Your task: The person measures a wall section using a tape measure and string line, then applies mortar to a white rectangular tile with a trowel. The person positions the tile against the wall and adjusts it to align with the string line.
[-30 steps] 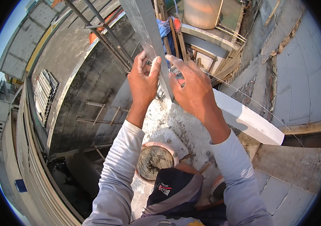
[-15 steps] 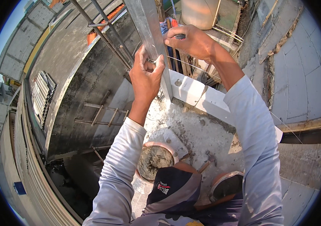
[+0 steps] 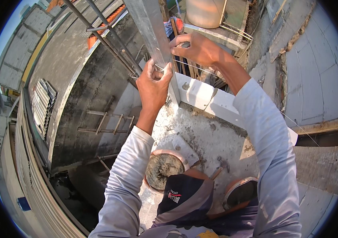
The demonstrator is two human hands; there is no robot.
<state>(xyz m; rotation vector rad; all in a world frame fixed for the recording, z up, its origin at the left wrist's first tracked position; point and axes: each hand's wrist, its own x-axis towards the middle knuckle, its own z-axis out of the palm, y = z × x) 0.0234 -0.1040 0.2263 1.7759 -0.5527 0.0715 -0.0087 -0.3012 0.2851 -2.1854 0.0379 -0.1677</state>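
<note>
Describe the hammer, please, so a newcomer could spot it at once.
Find the white block row extending right from the metal post. Below it in view, on the concrete floor, the hammer lies between two round tubs; its wooden handle and metal head set it apart from both.

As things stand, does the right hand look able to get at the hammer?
Probably yes: the hammer lies in plain view beside the knee, though the right hand is up at the post, gripping a dark object it may need to release first.
</note>
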